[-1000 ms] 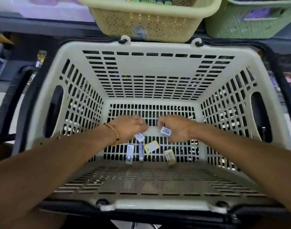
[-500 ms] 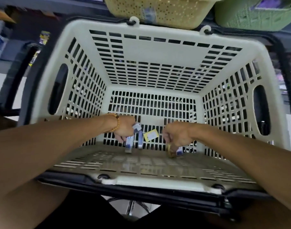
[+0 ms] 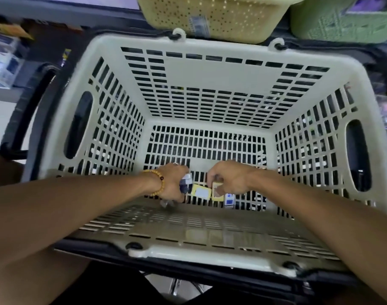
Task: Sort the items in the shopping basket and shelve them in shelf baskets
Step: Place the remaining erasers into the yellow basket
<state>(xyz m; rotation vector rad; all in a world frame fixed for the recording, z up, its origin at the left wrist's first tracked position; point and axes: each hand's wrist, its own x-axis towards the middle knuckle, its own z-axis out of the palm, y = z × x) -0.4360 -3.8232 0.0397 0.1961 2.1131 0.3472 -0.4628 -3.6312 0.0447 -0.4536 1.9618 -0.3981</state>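
Head view: left hand (image 3: pixel 173 183) closes its grip on small white-blue packets (image 3: pixel 186 183), long axes roughly upright; a yellow packet (image 3: pixel 200 192) lies flat on the shopping basket (image 3: pixel 210 78) floor; right hand (image 3: pixel 229 180) pinches a tan packet (image 3: pixel 217 191). Shelf baskets (image 3: pixel 212 16) sit beyond.

Bg only: blurred white-and-blue boxes (image 3: pixel 1 62) on shelf far left, flat brown cardboard piece (image 3: pixel 11 29) above them, shiny metal chair base (image 3: pixel 177 286) at bottom, pale floor (image 3: pixel 3 122) at left.
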